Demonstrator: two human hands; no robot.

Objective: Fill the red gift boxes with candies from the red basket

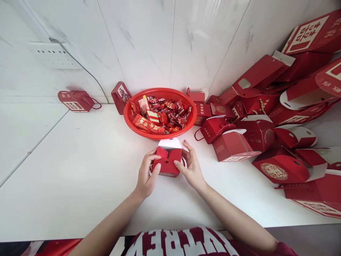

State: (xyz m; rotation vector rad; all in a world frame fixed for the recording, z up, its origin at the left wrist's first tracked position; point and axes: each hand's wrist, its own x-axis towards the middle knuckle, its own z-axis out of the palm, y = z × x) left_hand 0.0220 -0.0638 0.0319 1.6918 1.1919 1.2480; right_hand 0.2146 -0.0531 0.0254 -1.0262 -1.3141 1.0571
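Observation:
A small red gift box (167,169) stands on the white table in front of me, its red flaps partly folded over the top and a white-lined flap raised at the back. My left hand (147,172) grips its left side, thumb on the front and fingers over the flap. On the right side my right hand (192,167) holds it, thumb on the front flap and index finger lifted. A red cord shows beside the right hand. Just behind the box sits a red plastic basket (128,119) filled with red-wrapped sweets (170,115).
Many red gift boxes (231,145) are piled along the right side, some with open flaps. Two more boxes stand at the back left, one with a cord handle (77,101) and one beside the basket (120,96). A cable (80,64) runs from the wall socket (55,56).

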